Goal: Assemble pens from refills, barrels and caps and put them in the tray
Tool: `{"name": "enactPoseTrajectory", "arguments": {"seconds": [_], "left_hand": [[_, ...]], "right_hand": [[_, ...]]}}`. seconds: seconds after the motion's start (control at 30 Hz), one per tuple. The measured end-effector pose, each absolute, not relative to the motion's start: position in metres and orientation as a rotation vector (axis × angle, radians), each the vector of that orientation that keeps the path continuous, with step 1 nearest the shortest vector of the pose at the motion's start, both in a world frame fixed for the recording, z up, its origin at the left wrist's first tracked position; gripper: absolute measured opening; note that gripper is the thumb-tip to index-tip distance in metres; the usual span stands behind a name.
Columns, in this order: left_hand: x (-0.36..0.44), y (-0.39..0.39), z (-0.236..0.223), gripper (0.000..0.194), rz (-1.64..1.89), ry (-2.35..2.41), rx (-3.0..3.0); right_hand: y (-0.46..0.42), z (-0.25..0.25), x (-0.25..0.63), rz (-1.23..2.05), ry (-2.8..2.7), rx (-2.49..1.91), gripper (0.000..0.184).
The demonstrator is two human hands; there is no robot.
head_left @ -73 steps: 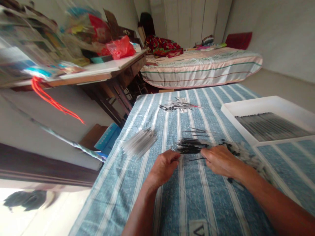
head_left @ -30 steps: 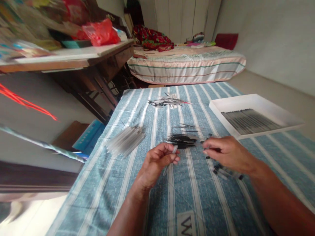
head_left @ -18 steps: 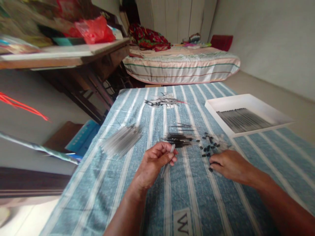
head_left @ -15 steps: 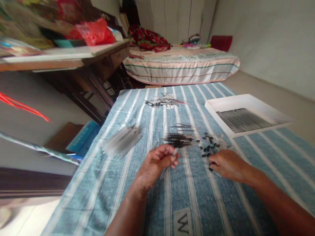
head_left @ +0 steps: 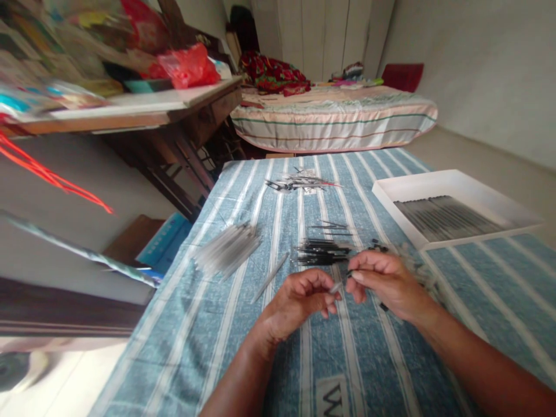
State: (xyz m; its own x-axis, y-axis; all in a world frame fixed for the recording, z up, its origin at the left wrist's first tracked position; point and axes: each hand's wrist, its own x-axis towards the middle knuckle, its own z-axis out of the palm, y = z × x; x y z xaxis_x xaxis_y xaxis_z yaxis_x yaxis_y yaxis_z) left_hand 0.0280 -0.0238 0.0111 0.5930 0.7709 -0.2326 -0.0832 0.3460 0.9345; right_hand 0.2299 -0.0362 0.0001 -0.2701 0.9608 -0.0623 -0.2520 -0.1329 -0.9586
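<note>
My left hand (head_left: 299, 301) is curled round a clear pen barrel (head_left: 335, 286), whose end pokes out by my fingertips. My right hand (head_left: 382, 281) pinches a small black cap right at that end, so both hands meet above the blue striped cloth (head_left: 243, 341). Just beyond them lies a bundle of black refills (head_left: 321, 253). A heap of clear barrels (head_left: 228, 250) lies to the left, with one loose barrel (head_left: 271, 277) beside it. Small black caps (head_left: 379, 248) are scattered behind my right hand.
A white tray (head_left: 391, 191) with finished pens in rows stands at the right. A small pile of metal parts (head_left: 302, 182) lies at the far end of the table. A cluttered wooden desk (head_left: 143, 113) stands on the left, a bed (head_left: 334, 119) behind.
My right hand went down to the black caps, picked one, and came back up to meet my left hand. My left hand kept the barrel and dropped nearer me.
</note>
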Motion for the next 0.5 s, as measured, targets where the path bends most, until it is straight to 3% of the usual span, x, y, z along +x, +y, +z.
{"name": "enactPoseTrajectory", "arguments": {"seconds": [0.5], "left_hand": [[0.030, -0.025, 0.010, 0.011, 0.623, 0.766, 1.105]], "right_hand": [[-0.041, -0.016, 0.217, 1.595, -1.142, -0.916, 0.017]]}}
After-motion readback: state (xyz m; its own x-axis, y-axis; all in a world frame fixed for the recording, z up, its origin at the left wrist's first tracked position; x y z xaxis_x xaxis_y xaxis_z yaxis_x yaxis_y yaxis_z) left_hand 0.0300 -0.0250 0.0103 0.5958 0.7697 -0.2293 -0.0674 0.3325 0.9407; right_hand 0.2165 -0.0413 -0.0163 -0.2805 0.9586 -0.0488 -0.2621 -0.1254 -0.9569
